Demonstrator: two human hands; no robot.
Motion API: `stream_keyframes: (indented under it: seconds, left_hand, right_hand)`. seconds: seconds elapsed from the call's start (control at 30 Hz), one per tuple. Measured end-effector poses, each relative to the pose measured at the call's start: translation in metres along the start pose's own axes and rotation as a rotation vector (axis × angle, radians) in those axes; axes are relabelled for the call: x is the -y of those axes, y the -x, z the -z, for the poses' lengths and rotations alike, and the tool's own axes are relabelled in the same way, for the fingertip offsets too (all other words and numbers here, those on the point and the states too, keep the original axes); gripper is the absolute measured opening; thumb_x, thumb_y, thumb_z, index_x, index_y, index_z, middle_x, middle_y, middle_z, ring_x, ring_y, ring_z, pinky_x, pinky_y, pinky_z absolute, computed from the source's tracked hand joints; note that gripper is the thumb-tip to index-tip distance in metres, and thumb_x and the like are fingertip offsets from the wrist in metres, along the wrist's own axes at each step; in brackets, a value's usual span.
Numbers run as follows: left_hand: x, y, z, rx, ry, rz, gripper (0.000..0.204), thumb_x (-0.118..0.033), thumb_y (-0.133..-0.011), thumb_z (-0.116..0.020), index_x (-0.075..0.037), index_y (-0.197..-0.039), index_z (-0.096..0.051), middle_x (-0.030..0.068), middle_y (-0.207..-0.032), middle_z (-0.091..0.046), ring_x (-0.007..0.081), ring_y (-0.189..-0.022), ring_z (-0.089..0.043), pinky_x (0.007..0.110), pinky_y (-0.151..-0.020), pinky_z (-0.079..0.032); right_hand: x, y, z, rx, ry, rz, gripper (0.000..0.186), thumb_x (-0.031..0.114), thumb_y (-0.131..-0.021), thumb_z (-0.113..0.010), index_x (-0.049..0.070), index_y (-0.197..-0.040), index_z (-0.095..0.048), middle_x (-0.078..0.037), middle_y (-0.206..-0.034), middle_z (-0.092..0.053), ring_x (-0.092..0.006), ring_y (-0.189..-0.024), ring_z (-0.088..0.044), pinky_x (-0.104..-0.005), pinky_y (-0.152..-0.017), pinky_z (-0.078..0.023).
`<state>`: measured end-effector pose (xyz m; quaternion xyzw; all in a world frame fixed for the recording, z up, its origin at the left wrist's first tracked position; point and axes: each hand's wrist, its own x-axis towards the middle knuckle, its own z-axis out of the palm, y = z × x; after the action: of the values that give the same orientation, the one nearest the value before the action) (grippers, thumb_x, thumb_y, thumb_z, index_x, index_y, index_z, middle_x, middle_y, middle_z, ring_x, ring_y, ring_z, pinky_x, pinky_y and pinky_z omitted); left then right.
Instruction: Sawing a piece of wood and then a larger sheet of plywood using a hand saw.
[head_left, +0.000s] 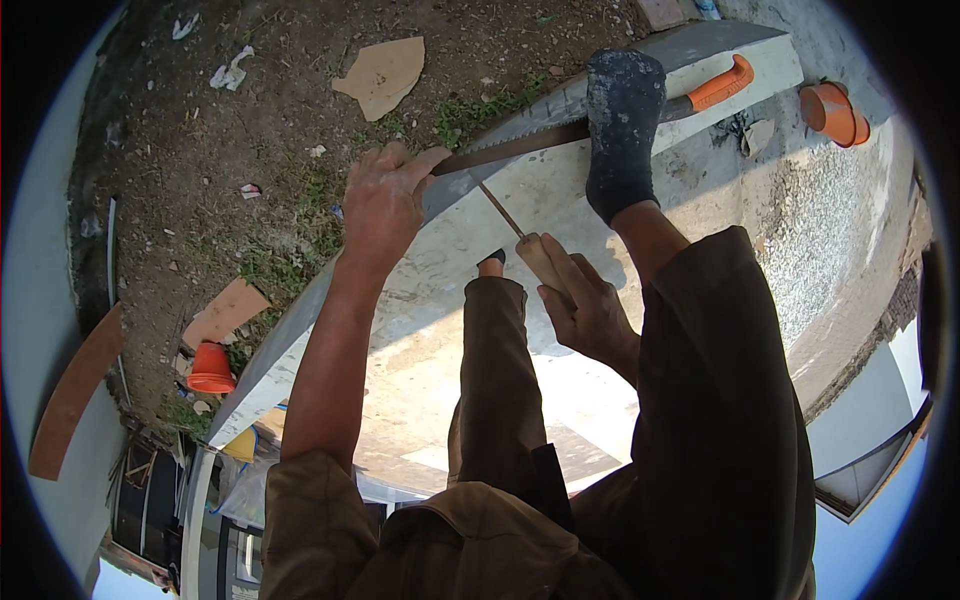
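A hand saw (pixel 515 149) lies along the top of a low concrete ledge (pixel 710 75), its toothed edge turned away from me and its orange handle (pixel 722 86) at the far right. My left hand (pixel 385 205) grips the tip end of the blade. My foot in a dark, stained sock (pixel 626 115) presses on the blade near the handle. Wrapped round the pale wooden handle of a thin file (pixel 500 209) is my right hand (pixel 595 315). The file's tip points up to the blade, close to my left hand; whether it touches cannot be made out.
Beyond the ledge is bare soil with grass tufts, a broken board piece (pixel 385 77) and litter. An orange pot (pixel 211 368) stands at the left by another board piece (pixel 226 312). More orange pots (pixel 834 114) lie at the far right. My other leg (pixel 500 350) hangs down over the pale paving.
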<state>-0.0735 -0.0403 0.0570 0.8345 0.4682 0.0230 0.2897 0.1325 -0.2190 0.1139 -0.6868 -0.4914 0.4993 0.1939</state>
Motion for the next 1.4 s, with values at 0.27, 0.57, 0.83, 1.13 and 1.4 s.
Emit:
stream_keyframes:
  seconds: [0.27, 0.57, 0.83, 1.13, 1.4]
  left_hand:
    - [0.001, 0.003, -0.002, -0.029, 0.007, -0.038, 0.030, -0.007, -0.075, -0.070, -0.016, -0.104, -0.071, 0.0052, -0.080, -0.058, 0.0260, -0.082, -0.057, 0.039, -0.076, -0.045]
    - [-0.002, 0.013, -0.010, 0.194, 0.231, 0.171, 0.032, -0.007, -0.079, -0.069, -0.009, -0.111, -0.067, 0.0133, -0.092, -0.064, 0.0335, -0.093, -0.060, 0.044, -0.085, -0.047]
    - [0.006, 0.022, -0.031, 0.322, 0.491, 0.314, 0.032, -0.008, -0.083, -0.069, -0.007, -0.114, -0.066, 0.0147, -0.104, -0.066, 0.0271, -0.093, -0.063, 0.036, -0.085, -0.048]
    - [0.008, 0.005, -0.024, 0.455, 0.509, 0.441, 0.030, -0.019, -0.086, -0.069, -0.006, -0.113, -0.067, 0.0086, -0.087, -0.065, 0.0175, -0.078, -0.060, 0.032, -0.074, -0.048]
    - [0.002, -0.042, -0.047, 0.415, 0.634, 0.602, 0.035, -0.036, -0.088, -0.066, -0.001, -0.089, -0.070, 0.0035, -0.071, -0.061, 0.0133, -0.066, -0.053, 0.031, -0.065, -0.044]
  right_hand:
    - [-0.006, -0.002, 0.003, -0.014, -0.012, 0.009, 0.056, 0.009, -0.089, -0.056, 0.000, -0.141, -0.038, -0.025, -0.108, -0.061, -0.0355, -0.092, -0.063, -0.0398, -0.083, -0.049]
    - [-0.011, -0.018, 0.000, -0.061, -0.077, 0.042, 0.056, 0.010, -0.089, -0.057, 0.001, -0.141, -0.038, -0.023, -0.104, -0.062, -0.0339, -0.086, -0.065, -0.0391, -0.080, -0.050]
    - [-0.001, -0.023, 0.002, -0.018, -0.141, -0.003, 0.055, 0.012, -0.090, -0.055, 0.002, -0.142, -0.039, -0.023, -0.103, -0.064, -0.0306, -0.084, -0.066, -0.0370, -0.078, -0.050]
    - [0.016, -0.032, 0.006, 0.145, -0.186, -0.198, 0.052, 0.014, -0.092, -0.053, 0.002, -0.141, -0.040, -0.024, -0.105, -0.064, -0.0293, -0.086, -0.066, -0.0362, -0.079, -0.050]
    - [0.026, -0.039, 0.007, 0.129, -0.127, -0.137, 0.051, 0.015, -0.094, -0.051, 0.000, -0.141, -0.040, -0.022, -0.099, -0.065, -0.0236, -0.080, -0.064, -0.0340, -0.076, -0.049]
